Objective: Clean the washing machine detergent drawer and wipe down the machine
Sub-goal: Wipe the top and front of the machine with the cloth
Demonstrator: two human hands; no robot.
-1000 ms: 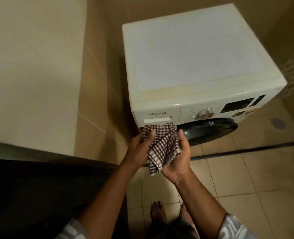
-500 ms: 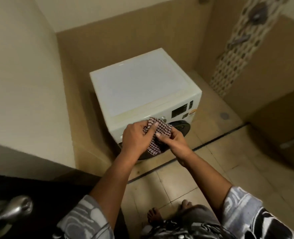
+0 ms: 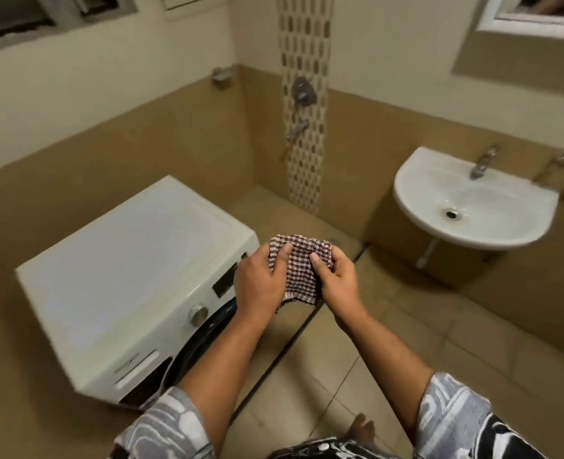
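Evidently early: left hand [image 3: 260,279] and right hand [image 3: 336,279] grip the checked cloth [image 3: 302,270] at centre, fingers [image 3: 287,251] curled round it; washing machine [image 3: 134,266] at 8 o'clock, detergent drawer [image 3: 138,367] apparently closed, wiping not yet begun.

**Cloth leaves the machine's front for the open floor**

A second ago the checked cloth [image 3: 302,273] hung loose just in front of the drawer panel of the washing machine [image 3: 134,260], and then it was bunched up before the door. Now the left hand [image 3: 260,279] and right hand [image 3: 338,283] hold it flatter, thumbs on top, off the machine's right corner and over the floor [image 3: 406,326]. The view has swung right. The machine sits lower left, and a sink [image 3: 492,207] has come into sight.
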